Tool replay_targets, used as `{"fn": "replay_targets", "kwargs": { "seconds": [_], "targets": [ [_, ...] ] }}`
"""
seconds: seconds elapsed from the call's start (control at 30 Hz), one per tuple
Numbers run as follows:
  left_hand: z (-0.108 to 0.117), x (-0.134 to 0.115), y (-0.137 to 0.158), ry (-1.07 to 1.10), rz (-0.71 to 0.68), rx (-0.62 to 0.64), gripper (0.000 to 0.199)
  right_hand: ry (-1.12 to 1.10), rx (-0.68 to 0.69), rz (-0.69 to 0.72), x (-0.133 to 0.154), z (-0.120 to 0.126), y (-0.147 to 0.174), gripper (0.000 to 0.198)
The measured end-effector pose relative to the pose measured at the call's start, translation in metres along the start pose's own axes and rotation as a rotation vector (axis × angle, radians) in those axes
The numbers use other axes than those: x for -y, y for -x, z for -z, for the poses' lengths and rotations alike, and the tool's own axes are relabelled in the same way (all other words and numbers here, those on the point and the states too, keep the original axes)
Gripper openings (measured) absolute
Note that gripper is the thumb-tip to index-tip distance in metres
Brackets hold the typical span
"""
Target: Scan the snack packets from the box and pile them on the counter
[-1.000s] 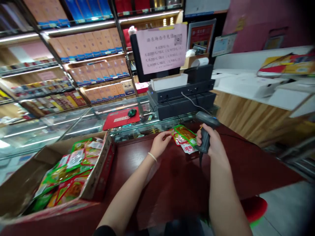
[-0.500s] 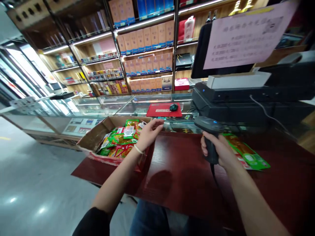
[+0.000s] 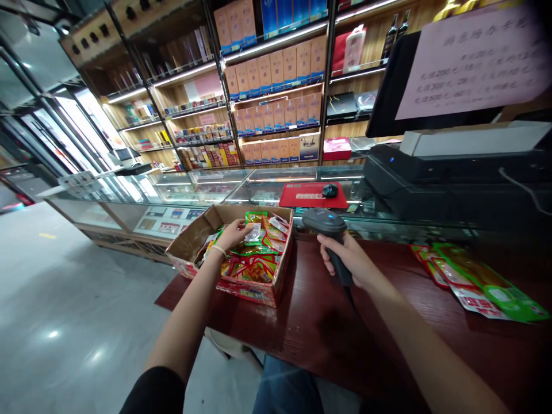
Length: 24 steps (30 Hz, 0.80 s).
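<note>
My right hand (image 3: 344,253) is wrapped round the handle of a black barcode scanner (image 3: 324,221), which has a small blue light on top and a cable hanging below. The scanner is held above the dark red table, its head pointing left. Inside an open cardboard box (image 3: 282,276) lie several green and red snack packets (image 3: 254,267). My left hand (image 3: 233,234), with a pale band on the wrist, reaches over these packets with its fingers stretched out. Its fingertips are at a packet with a white label; whether they press on it is unclear.
More snack packets (image 3: 478,282) lie on the right of the table (image 3: 310,322). Behind stand a glass counter (image 3: 259,192), a red mouse pad (image 3: 297,195) with a black mouse (image 3: 330,190), and a monitor (image 3: 388,86) bearing a pink paper. A stool (image 3: 228,345) is below.
My left hand has moved from the box's right edge to over the packets inside. My right hand has brought the scanner left, nearer the box. The view has turned right.
</note>
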<state>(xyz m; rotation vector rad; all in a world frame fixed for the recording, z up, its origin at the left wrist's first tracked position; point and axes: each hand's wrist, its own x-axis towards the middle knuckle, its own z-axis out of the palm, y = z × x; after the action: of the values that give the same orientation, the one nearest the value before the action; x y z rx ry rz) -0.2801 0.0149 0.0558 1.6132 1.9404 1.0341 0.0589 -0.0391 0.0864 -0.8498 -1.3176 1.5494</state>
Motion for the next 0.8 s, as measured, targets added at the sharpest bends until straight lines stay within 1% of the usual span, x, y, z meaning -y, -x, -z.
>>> {"fn": "replay_targets", "kwargs": {
  "seconds": [0.1, 0.17, 0.23, 0.3, 0.37, 0.43, 0.5, 0.57, 0.6, 0.63, 0.7, 0.77, 0.8],
  "targets": [
    [-0.006, -0.005, 0.001, -0.184, -0.055, 0.043, 0.061, 0.01, 0.011, -0.007, -0.002, -0.003, -0.001, 0.036],
    [-0.008, -0.01, 0.003, -0.276, -0.083, 0.051, 0.056, 0.019, 0.01, -0.014, -0.004, -0.002, 0.0, 0.036],
    [-0.008, -0.013, 0.004, -0.291, -0.076, 0.034, 0.048, 0.027, 0.004, -0.023, -0.005, 0.001, 0.002, 0.036],
    [-0.005, -0.013, 0.006, -0.28, -0.065, -0.038, 0.046, 0.034, -0.004, -0.03, -0.005, 0.007, 0.005, 0.037],
    [0.0, -0.012, 0.008, -0.292, -0.053, -0.146, 0.044, 0.036, -0.012, -0.027, -0.004, 0.015, 0.008, 0.038],
    [0.005, -0.015, 0.012, -0.312, -0.038, -0.253, 0.038, 0.035, -0.021, -0.018, -0.003, 0.026, 0.012, 0.038],
    [0.008, -0.024, 0.017, -0.292, -0.046, -0.365, 0.03, 0.035, -0.025, -0.01, -0.003, 0.038, 0.016, 0.039],
    [0.006, -0.041, 0.023, -0.19, -0.099, -0.45, 0.026, 0.036, -0.04, -0.004, -0.002, 0.051, 0.021, 0.039],
    [0.002, -0.052, 0.027, -0.105, -0.132, -0.463, 0.026, 0.037, -0.054, 0.0, -0.002, 0.058, 0.023, 0.038],
    [-0.004, -0.065, 0.032, -0.001, -0.167, -0.444, 0.027, 0.038, -0.073, 0.003, -0.001, 0.065, 0.026, 0.037],
    [-0.022, -0.095, 0.043, 0.239, -0.231, -0.338, 0.03, 0.039, -0.11, 0.009, -0.001, 0.077, 0.03, 0.036],
    [-0.048, -0.126, 0.057, 0.478, -0.263, -0.198, 0.033, 0.042, -0.134, 0.003, -0.002, 0.089, 0.034, 0.037],
    [-0.064, -0.14, 0.065, 0.551, -0.262, -0.127, 0.033, 0.043, -0.146, -0.001, -0.003, 0.094, 0.035, 0.037]
  ]
}}
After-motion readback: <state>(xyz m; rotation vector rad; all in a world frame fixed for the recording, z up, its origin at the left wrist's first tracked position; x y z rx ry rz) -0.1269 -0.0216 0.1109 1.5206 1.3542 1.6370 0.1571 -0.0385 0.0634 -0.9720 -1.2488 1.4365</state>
